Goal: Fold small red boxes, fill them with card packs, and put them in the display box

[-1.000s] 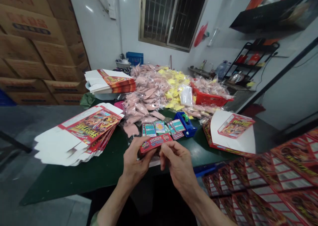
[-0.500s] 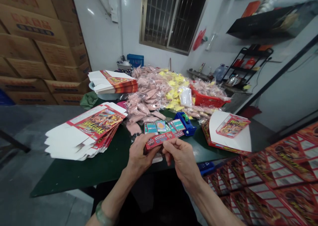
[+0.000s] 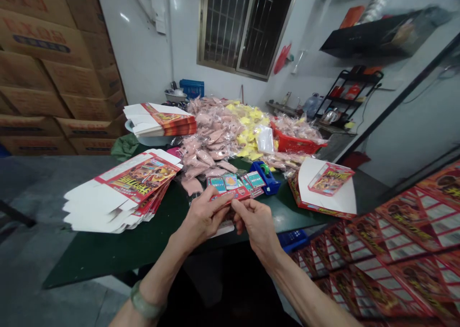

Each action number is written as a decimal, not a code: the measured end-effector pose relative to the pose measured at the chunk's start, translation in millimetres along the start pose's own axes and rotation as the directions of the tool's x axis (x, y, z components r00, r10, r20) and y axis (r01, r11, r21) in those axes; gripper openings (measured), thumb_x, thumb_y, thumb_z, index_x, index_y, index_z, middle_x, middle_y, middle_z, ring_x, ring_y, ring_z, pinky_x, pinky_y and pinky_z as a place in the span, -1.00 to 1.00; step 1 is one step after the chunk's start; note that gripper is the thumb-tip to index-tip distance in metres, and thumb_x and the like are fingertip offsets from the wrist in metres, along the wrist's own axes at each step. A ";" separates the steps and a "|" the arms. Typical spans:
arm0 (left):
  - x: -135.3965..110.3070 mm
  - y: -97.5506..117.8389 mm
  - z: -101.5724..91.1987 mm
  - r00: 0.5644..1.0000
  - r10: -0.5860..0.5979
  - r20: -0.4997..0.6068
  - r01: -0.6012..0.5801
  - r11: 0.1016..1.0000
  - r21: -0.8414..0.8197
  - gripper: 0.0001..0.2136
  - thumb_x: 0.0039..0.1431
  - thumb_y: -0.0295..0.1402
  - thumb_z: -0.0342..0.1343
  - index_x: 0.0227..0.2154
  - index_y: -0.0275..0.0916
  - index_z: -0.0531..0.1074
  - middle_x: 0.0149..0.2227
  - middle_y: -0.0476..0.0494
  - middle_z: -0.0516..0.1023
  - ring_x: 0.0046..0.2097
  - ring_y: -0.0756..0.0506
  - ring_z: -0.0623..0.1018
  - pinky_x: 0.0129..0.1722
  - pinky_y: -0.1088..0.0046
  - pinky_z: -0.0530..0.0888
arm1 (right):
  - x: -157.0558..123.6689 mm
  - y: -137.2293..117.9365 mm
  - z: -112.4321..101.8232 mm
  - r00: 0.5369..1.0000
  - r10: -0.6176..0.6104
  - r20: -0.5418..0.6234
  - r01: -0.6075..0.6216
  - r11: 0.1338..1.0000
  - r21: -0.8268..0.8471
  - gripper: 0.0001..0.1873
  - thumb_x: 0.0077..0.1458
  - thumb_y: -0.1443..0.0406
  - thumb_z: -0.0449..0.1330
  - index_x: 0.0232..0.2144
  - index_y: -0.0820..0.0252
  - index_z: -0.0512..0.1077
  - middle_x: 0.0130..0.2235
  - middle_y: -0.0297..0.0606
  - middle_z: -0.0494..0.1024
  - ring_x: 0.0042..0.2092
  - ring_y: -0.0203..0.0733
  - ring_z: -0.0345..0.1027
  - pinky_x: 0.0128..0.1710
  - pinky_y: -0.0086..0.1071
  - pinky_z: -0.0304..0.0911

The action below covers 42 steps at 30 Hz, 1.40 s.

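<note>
A small red printed box (image 3: 240, 193) is held between both hands above the front of the green table (image 3: 118, 255). My left hand (image 3: 205, 213) grips its left end, the index finger stretched along the top. My right hand (image 3: 257, 221) pinches its right end with thumb and fingertips. Fingers cover most of the box. Just beyond it lie several teal printed cards (image 3: 217, 184), and right of these a blue tape dispenser (image 3: 266, 177) with green tape. Something white, partly hidden, shows on the table below my hands.
Flat printed cartons (image 3: 138, 183) are stacked at left, with more cartons (image 3: 161, 118) behind. Bagged pink and yellow pieces (image 3: 215, 130) heap at the back beside a red basket (image 3: 298, 145). An open carton (image 3: 305, 176) bears a small box; many red boxes (image 3: 391, 236) fill the right.
The red box has tilted so its printed face is seen more edge-on. My left index finger now lies across its top. The whole view has shifted slightly.
</note>
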State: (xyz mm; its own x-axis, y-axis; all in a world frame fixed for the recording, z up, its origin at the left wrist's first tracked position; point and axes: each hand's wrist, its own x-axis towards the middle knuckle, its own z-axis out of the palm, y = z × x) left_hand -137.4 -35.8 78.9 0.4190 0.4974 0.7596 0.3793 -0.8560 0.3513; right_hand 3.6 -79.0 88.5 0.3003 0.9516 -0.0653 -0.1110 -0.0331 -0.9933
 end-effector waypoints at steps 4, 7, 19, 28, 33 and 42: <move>-0.4 1.2 1.7 1.000 -0.018 -0.006 0.017 0.996 -0.092 -0.69 0.14 -0.52 -0.02 -0.05 -0.28 0.40 -0.29 -0.14 0.34 -0.34 0.02 0.42 -0.40 0.54 0.40 | 7.6 37.0 1.2 0.998 0.054 -0.033 -0.055 0.998 -0.016 -0.55 -0.14 -0.01 0.23 -0.68 0.18 0.18 -0.80 -0.54 0.20 -0.77 -0.47 0.02 -0.80 -0.56 -0.07; 1.9 0.1 12.3 0.989 -0.054 -0.140 0.042 0.995 -0.086 -0.73 0.08 -0.48 0.08 -0.12 -0.29 0.45 -0.32 -0.12 0.35 -0.35 0.01 0.42 -0.41 0.53 0.41 | 10.2 62.6 -0.3 0.995 0.096 0.018 -0.096 0.995 -0.038 -0.52 -0.20 -0.05 0.24 -0.68 0.17 0.17 -0.81 -0.54 0.18 -0.79 -0.47 -0.01 -0.82 -0.56 -0.09; -40.2 5.9 17.6 0.544 -0.746 -0.385 0.458 0.648 -0.608 -0.69 0.14 -0.22 0.06 -0.08 -0.21 0.38 -0.18 -0.11 0.51 -0.25 -0.03 0.53 -0.24 0.46 0.50 | 6.8 31.2 -23.4 0.977 -0.214 -0.016 0.213 0.976 -0.044 -0.64 0.05 0.14 0.16 -0.15 0.19 0.23 -0.19 -0.19 0.51 -0.20 -0.18 0.42 -0.19 -0.32 0.34; -36.7 -10.7 10.4 0.767 -0.604 -0.214 0.569 0.796 -0.207 -0.32 -0.17 -0.29 0.31 0.09 -0.14 0.25 0.07 -0.22 0.39 0.00 -0.22 0.47 0.03 0.19 0.41 | 30.3 -33.9 -17.4 0.355 -0.574 0.738 0.922 0.083 -0.379 -0.88 0.10 0.42 0.07 -0.33 0.18 0.40 -0.34 -0.23 0.53 -0.27 -0.17 0.38 -0.20 -0.31 0.25; -30.2 -10.7 16.5 0.764 -0.628 0.146 0.630 0.679 -0.376 -0.79 -0.11 -0.28 0.26 -0.38 -0.26 0.53 -0.47 -0.06 0.58 -0.44 -0.10 0.56 -0.47 0.49 0.53 | 51.4 -60.1 -5.7 0.469 -0.676 0.569 0.876 0.275 -0.395 -0.78 0.20 0.29 -0.01 -0.18 0.14 0.40 -0.27 -0.24 0.54 -0.26 -0.25 0.40 -0.22 -0.41 0.28; -35.1 -4.6 30.4 0.676 -0.734 -0.057 0.679 0.652 -0.339 -0.80 -0.29 -0.23 0.33 -0.56 -0.20 0.53 -0.61 0.01 0.51 -0.57 -0.05 0.47 -0.61 0.53 0.45 | 244.7 -10.2 31.4 0.969 0.005 0.247 0.239 0.231 -0.943 -0.63 0.02 0.09 0.22 -0.28 0.32 0.45 -0.20 -0.08 0.51 -0.15 -0.06 0.40 -0.16 -0.18 0.30</move>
State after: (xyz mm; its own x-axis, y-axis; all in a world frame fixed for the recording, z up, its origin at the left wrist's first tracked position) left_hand -128.8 -45.0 34.0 -0.0425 0.9569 0.2872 0.2520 -0.2679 0.9299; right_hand 48.5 163.8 85.7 0.0565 0.9974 -0.0442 0.9397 -0.0681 -0.3352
